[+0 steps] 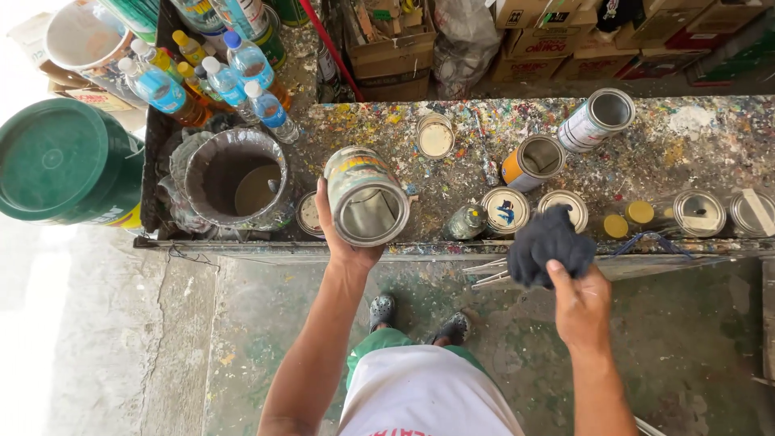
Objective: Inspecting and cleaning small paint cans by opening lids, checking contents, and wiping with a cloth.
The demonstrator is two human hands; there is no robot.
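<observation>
Both hands are raised over the near edge of a paint-spattered workbench [710, 133], seen from above. Left hand [343, 242] is closed around an open, empty metal can [365, 196], fingers wrapped behind its wall from the left and below; the can is held clear of the bench and tipped so that its open mouth faces up toward the camera and its long axis runs from the base, farther away, to the mouth, nearer the person. Right hand [580, 300] is clenched on a bunched dark grey rag [550, 245], thumb across its lower edge, with the rag projecting away from the person, toward the bench. Rag and can are apart: the can lies to the left of the rag and a little farther out, with the bench edge between them, so the can's mouth is the part nearest the rag-holding hand.

On the bench beyond, several more open cans stand or lie, among them an orange-labelled can [530, 162] and a white-labelled can [596, 119], both on their sides. Loose round lids [506, 210] lie flat near the bench front. At far left are a foil-lined bucket [234, 178], a green pail [64, 161] and a cluster of plastic bottles [226, 81].
</observation>
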